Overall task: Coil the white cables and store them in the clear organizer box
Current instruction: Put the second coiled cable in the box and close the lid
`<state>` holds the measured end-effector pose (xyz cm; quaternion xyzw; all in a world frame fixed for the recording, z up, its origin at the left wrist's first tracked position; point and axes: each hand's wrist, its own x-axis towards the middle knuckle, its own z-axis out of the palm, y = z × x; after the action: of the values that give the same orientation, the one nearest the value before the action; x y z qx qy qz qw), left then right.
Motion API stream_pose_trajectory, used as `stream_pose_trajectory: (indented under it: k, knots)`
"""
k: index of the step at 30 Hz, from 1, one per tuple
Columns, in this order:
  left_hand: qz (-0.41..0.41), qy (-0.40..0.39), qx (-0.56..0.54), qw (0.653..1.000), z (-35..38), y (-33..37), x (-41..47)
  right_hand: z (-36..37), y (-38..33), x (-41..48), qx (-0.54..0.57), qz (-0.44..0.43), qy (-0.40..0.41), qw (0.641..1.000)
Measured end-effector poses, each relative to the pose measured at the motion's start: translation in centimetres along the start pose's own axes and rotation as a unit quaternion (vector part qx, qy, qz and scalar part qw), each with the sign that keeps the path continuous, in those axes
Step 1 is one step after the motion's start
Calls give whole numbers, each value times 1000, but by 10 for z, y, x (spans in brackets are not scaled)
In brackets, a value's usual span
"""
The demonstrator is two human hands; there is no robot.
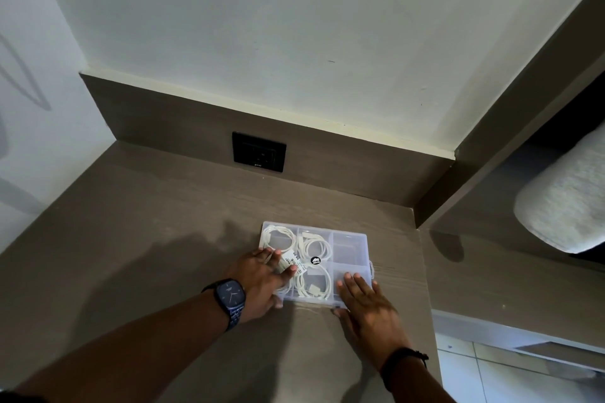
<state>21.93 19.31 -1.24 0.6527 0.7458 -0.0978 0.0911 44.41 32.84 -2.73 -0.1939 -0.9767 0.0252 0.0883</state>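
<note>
The clear organizer box (349,249) lies flat on the brown desk with its lid down, a price label and a round black sticker on top. Coiled white cables (317,247) show through the lid in several compartments; the two right compartments look empty. My left hand (262,278) rests flat on the box's left part, fingers spread, thumb at the near-left corner. My right hand (366,301) lies flat on the near-right corner, fingers pointing away from me. A thin bit of white cable (372,267) pokes out at the box's right edge.
A black wall socket (258,152) sits in the brown back panel behind the desk (147,239). The desk's right edge runs just past the box. To the right, a grey fabric roll (563,203) lies in a dark shelf opening above a lower surface.
</note>
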Motion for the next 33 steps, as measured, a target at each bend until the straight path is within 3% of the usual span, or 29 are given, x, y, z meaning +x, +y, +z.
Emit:
stream_pose_trajectory:
  k: [13,22,33]
  knots:
    - [-6,-73,10,997,-10,7,10,-5,-2,7,47,17,-2,999]
    - [7,-42,-10,999,-3,5,13,-2,-3,8,61,29,8,998]
    - [-19,-48,-24,998,-30,-3,62,-7,20,43,75,107,-31,991]
